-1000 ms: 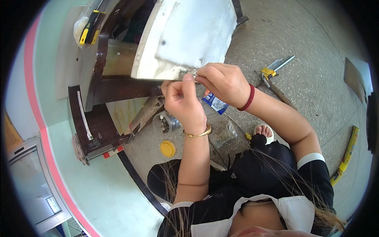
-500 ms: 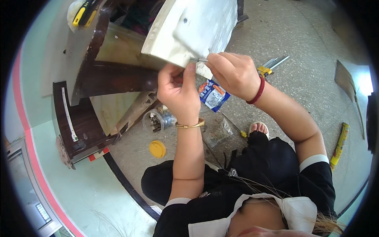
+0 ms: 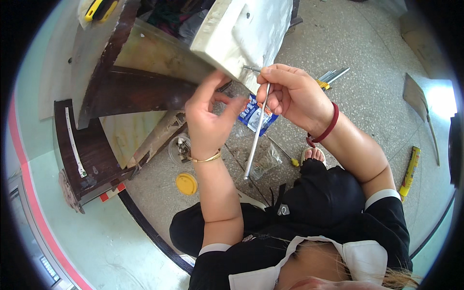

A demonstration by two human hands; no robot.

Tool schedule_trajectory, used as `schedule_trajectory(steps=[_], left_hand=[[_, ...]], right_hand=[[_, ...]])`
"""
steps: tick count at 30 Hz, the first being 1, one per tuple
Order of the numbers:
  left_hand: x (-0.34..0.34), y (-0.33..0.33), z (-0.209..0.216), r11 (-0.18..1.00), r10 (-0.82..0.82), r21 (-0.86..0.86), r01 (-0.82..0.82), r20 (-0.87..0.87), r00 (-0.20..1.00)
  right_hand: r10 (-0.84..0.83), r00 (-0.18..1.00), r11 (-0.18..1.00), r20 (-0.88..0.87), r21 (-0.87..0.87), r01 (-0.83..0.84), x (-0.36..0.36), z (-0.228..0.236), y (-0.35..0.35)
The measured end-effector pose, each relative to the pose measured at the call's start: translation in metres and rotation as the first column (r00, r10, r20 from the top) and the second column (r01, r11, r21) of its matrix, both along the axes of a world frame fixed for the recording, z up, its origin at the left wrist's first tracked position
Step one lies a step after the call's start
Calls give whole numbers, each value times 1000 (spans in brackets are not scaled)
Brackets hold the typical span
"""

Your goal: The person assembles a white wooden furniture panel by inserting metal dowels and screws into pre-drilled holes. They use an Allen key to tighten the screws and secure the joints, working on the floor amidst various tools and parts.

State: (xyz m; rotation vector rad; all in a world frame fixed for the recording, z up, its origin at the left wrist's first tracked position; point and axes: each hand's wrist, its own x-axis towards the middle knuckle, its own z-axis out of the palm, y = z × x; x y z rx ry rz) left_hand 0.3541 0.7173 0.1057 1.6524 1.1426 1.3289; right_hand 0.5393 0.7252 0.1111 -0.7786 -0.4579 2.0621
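And the left hand [image 3: 209, 110] dropped its thumb clear, fingers parted! The right hand [image 3: 296, 92] clamped the L-shaped silver metal key [image 3: 256, 135], short end at the thick white panel's [image 3: 217, 41] lower edge: seemingly one-handed work now.

Rod [image 3: 256, 135]: silver | Panel [image 3: 258, 31], far: white, one dark spot [image 3: 248, 15] | Cabinet [image 3: 140, 92], left: dark brown | Packet [image 3: 255, 123]: blue with white and orange print | Lid [image 3: 186, 184]: yellow | Floor [image 3: 372, 63]: grey, speckled | Wristband [image 3: 333, 123]: dark red | Bangle [image 3: 208, 158]: gold | Wall [image 3: 111, 237], left: pale green, pink stripe [image 3: 30, 186] | Shirt [image 3: 384, 220]: black, white collar [image 3: 365, 261] | Tube [image 3: 410, 171], right: yellow
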Motion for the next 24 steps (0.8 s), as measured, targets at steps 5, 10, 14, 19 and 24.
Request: schedule_trajectory(steps=[5, 10, 14, 19, 24], left_hand=[[9, -6, -3, 997, -19, 72, 26, -92, 996], [21, -9, -6, 1000, 19, -3, -19, 33, 999], [23, -12, -1, 999, 9, -33, -7, 79, 997], [24, -12, -3, 1000, 9, 0, -9, 79, 997], [18, -11, -6, 995, 18, 97, -12, -54, 998]], right_hand=[[23, 999, 1000, -36, -15, -24, 1, 3, 2], [-113, 960, 966, 256, 254, 45, 0, 6, -1], [-141, 899, 877, 415, 473, -81, 10, 6, -6], [-711, 369, 430, 598, 786, -444, 7, 1, -7], [-902, 254, 178, 348, 838, -515, 2, -2, 5]])
